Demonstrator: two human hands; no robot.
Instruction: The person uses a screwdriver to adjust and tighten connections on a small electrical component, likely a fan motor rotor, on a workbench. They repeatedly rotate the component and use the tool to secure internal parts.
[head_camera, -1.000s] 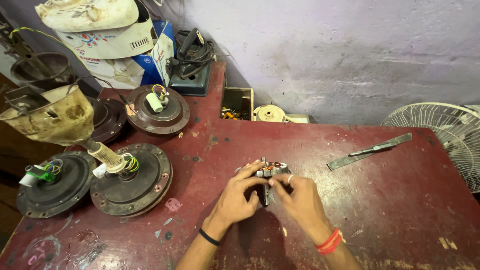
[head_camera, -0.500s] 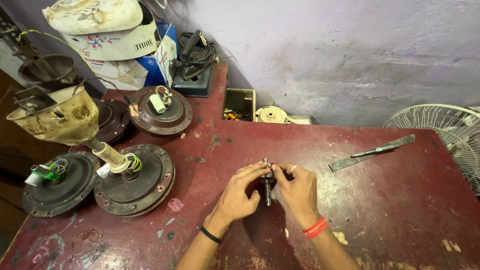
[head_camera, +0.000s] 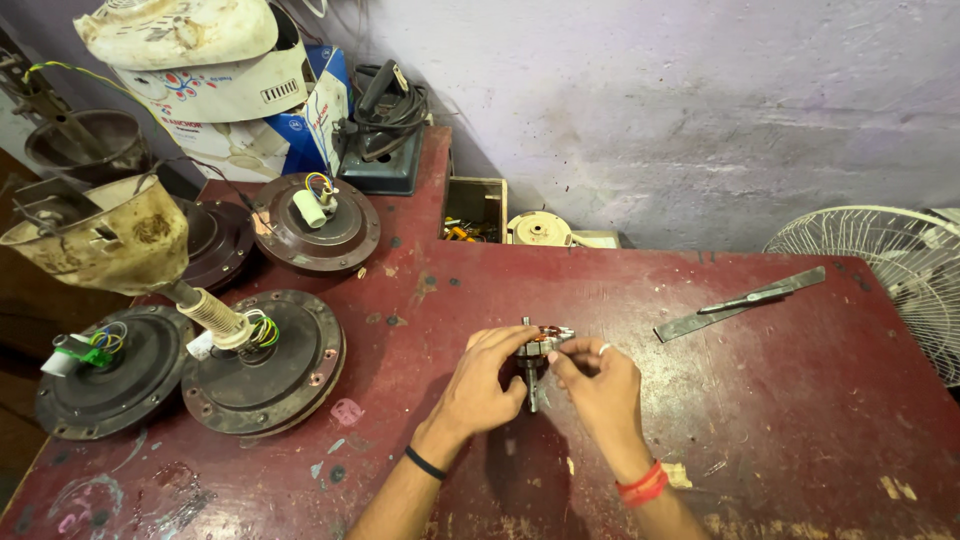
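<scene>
Both my hands meet over the middle of the dark red table (head_camera: 640, 290). Between them is a small motor armature (head_camera: 540, 342) with copper windings and a thin steel shaft pointing down towards me. My left hand (head_camera: 488, 380), with a black band at the wrist, grips the armature from the left. From the right, my right hand (head_camera: 595, 385), wearing a ring and a red wrist thread, pinches the same part with its fingertips. The lower shaft shows between the two hands.
Several round ceiling fan motor housings (head_camera: 262, 365) with coloured wires lie at the left, one with a cream canopy cup (head_camera: 100, 235). A flat metal bar (head_camera: 738, 300) lies at the right. A white fan guard (head_camera: 880, 270) stands beyond the right edge. Boxes (head_camera: 225, 90) are stacked at the back left.
My hands and the armature have stayed in about the same spot on the table. The fingers have shifted slightly around the part. My head moved a little, shifting the view.
</scene>
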